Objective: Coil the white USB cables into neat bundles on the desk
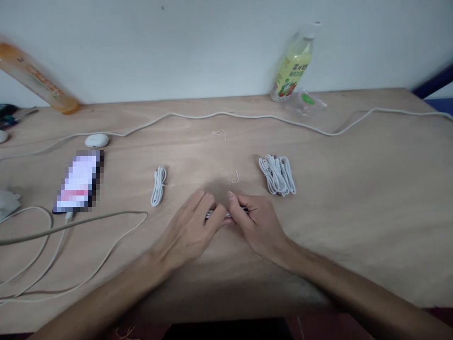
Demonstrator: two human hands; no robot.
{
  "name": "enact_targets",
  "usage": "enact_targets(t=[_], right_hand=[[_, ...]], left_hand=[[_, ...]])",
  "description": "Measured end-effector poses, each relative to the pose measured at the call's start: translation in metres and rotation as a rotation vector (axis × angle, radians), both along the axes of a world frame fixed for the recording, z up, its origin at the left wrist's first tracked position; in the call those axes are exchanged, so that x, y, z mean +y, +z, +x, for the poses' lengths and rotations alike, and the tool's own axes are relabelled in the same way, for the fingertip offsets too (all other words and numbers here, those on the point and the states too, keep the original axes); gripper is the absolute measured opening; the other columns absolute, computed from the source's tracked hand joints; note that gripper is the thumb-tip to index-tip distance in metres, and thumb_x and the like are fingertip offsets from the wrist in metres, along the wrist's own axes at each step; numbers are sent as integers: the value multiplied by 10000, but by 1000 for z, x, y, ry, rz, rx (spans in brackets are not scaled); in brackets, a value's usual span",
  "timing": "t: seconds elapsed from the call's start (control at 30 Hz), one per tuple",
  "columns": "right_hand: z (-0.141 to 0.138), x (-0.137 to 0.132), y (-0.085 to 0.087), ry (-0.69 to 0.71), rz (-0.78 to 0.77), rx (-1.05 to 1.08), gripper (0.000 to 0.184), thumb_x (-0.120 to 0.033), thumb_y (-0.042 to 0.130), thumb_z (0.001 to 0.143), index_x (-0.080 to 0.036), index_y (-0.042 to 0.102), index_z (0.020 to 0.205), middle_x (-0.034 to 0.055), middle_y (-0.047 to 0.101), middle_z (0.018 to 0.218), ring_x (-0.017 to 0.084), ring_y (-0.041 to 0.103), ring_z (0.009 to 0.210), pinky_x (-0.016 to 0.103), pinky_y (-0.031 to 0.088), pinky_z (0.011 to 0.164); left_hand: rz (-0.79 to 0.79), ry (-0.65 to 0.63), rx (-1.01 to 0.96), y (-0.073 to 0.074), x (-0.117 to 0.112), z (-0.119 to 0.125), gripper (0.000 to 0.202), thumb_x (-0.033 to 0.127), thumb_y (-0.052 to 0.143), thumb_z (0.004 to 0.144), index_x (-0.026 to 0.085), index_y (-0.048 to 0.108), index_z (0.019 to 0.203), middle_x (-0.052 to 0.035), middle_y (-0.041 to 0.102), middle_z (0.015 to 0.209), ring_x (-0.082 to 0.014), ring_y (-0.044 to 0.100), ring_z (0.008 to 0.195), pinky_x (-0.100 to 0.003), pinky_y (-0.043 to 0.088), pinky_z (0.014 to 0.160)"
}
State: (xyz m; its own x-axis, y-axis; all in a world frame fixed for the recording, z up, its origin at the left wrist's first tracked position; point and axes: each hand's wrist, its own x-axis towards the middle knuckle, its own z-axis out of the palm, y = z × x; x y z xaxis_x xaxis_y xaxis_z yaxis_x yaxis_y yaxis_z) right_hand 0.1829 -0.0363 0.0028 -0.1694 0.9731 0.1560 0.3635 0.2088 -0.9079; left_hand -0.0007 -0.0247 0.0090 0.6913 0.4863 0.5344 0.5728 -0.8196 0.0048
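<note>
Between my two hands, low over the wooden table, is a white cable bundle (211,214), mostly covered by my fingers. My left hand (198,217) is closed around its left part. On the other end, my right hand (253,219) pinches, its thumb pointing up and left. A U-shaped white twist tie (234,177) lies just beyond my hands. One coiled white cable (158,186) rests to the left of them. To the right is a pile of several coiled white cables (278,174).
A phone (78,182) with a plugged-in cord lies at left, beside a white earbud case (96,140). A long white cord (222,113) crosses the table's back. An orange bottle (38,80) and a yellow-green bottle (293,68) lean against the wall. Small tie scraps (219,133) lie mid-table.
</note>
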Motion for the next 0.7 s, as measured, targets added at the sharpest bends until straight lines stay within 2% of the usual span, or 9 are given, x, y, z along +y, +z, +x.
enact_targets(t=[0.13,0.3,0.4,0.57,0.63,0.7], right_hand=[[2,2,-5,10,151,-62,476,-236,461,1096,-233,368,629,-65,377,560,96,345,516,276,258,513],[8,6,-10,7,639,-304,460,-177,432,1126,-217,532,679,-27,523,622,119,424,547,299,329,546],[9,6,-8,-23,789,-449,499,-195,404,1148,-205,610,694,5,587,634,140,477,559,315,367,554],[6,6,-5,-64,850,-488,554,-195,384,1171,-203,607,664,2,580,584,141,476,534,328,371,544],[5,6,-7,-63,793,-421,530,-170,396,1163,-205,590,671,-13,573,583,128,457,526,320,360,541],[4,6,-9,-63,687,-334,496,-157,428,1147,-216,549,670,-35,553,583,113,415,512,308,337,531]], left_hand=[[-68,-14,-8,-2,0,-1,419,212,351,1192,181,599,856,-44,586,767,-219,444,739,-355,426,657],[-296,-17,-111,-5,-4,1,389,235,310,1200,202,539,887,-21,571,787,-204,482,740,-338,449,663],[-470,-29,-227,-3,-9,2,372,240,308,1202,217,493,880,-4,560,808,-182,505,735,-318,446,655],[-708,-62,-327,-1,-13,3,328,211,347,1187,214,504,900,7,559,823,-167,550,743,-305,471,680],[-675,-61,-300,-3,-12,3,312,189,347,1179,216,508,914,3,563,824,-176,551,749,-309,482,683],[-534,-53,-228,-6,-10,2,285,181,342,1177,210,528,963,-6,573,829,-192,541,756,-316,485,674]])
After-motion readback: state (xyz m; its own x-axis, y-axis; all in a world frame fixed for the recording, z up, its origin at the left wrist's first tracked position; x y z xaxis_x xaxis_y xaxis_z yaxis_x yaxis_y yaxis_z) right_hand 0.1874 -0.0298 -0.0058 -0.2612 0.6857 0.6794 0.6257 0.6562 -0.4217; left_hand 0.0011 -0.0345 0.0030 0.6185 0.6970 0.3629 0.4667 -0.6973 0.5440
